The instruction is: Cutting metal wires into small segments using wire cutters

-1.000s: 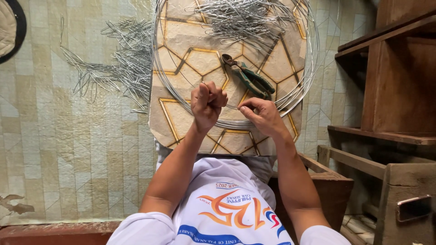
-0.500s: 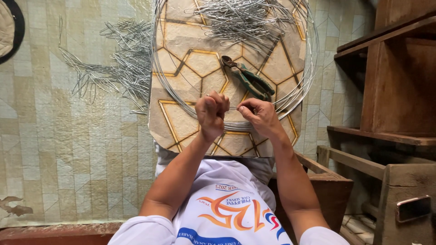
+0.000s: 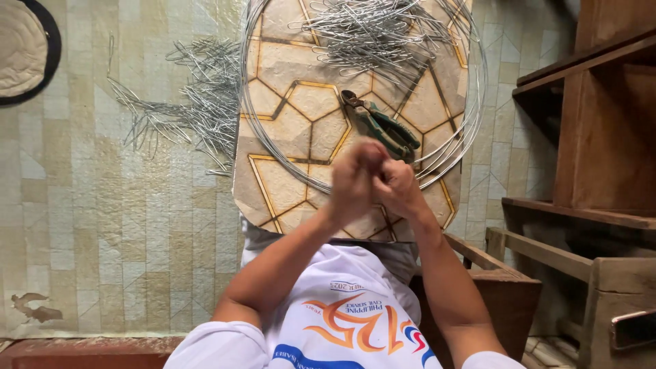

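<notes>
Flooring (image 3: 102, 225) of pale tan patterned sheet covers the ground around the work board (image 3: 301, 116), which serves as the reference for all positions below. The board is a flat panel with a hexagon pattern outlined in gold and brown; its near edge sits against the person's lap.

Wooden furniture (image 3: 601, 137), dark brown with shelves and rails, stands to the right of the board, apart from it. A round cushion (image 3: 24, 48), cream with a dark rim, lies well to the left of the board at the far left edge of view.

Wire coil (image 3: 471, 123): several turns of bare silver wire form a large ring lying on the board, its right arc overhanging the board's right edge.

Bent wire pieces, first pile (image 3: 383, 31), lie on the far end of the board inside the ring. A second pile of wire pieces (image 3: 184, 102) lies on the floor just beside the board's left edge.

Pliers (image 3: 383, 126) with green handles lie on the board inside the ring, right of centre, jaws toward the far end, just beyond the hands.

Left hand (image 3: 352, 181) and right hand (image 3: 395, 188) are raised above the near half of the board, fingers curled, fists pressed together and touching. The image is blurred here; what the fingers grip cannot be told. The near arc of the coil passes at the hands.
</notes>
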